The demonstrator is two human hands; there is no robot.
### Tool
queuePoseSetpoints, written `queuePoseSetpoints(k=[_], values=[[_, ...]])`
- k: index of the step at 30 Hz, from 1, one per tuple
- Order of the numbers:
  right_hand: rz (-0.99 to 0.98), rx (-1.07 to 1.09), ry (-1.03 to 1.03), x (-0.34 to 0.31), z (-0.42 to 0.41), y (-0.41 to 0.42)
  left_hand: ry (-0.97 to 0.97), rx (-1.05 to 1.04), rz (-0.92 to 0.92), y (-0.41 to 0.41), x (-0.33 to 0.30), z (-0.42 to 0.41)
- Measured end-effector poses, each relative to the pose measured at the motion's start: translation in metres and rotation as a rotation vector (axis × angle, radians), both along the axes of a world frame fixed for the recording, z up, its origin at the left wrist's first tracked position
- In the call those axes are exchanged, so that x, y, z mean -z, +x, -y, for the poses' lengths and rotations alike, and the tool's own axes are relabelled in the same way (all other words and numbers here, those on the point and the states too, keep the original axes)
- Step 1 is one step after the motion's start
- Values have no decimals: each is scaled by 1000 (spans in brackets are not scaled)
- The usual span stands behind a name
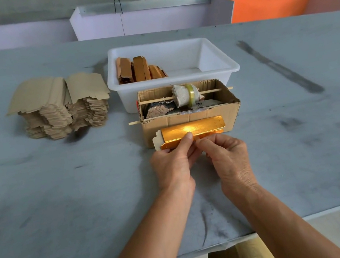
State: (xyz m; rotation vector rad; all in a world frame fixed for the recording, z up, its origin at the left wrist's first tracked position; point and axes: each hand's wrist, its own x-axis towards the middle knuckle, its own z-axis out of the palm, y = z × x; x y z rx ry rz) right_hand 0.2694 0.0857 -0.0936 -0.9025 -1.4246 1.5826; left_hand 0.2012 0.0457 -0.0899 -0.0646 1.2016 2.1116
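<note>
A shiny gold flat carton blank [200,126] is held just in front of a brown cardboard box [231,111] at the middle of the grey table. My left hand [174,164] pinches its lower folded edge, thumb on the gold face. My right hand [228,155] pinches the same edge just to the right, fingers curled. The cardboard box holds a cloth-wrapped roll with yellow tape [185,94] on a wooden stick.
A white plastic tub [216,62] behind the box holds several folded gold cartons [140,68] at its left end. A tall stack of flat tan carton blanks [60,104] stands at the left. The table's near edge runs below my forearms.
</note>
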Motion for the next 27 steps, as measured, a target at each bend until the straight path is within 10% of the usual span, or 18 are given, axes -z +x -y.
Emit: queuePoseSetpoints(k=[27], values=[[56,-3,3,1,2,-2,-68,-11,-12,-1,-7,-2]])
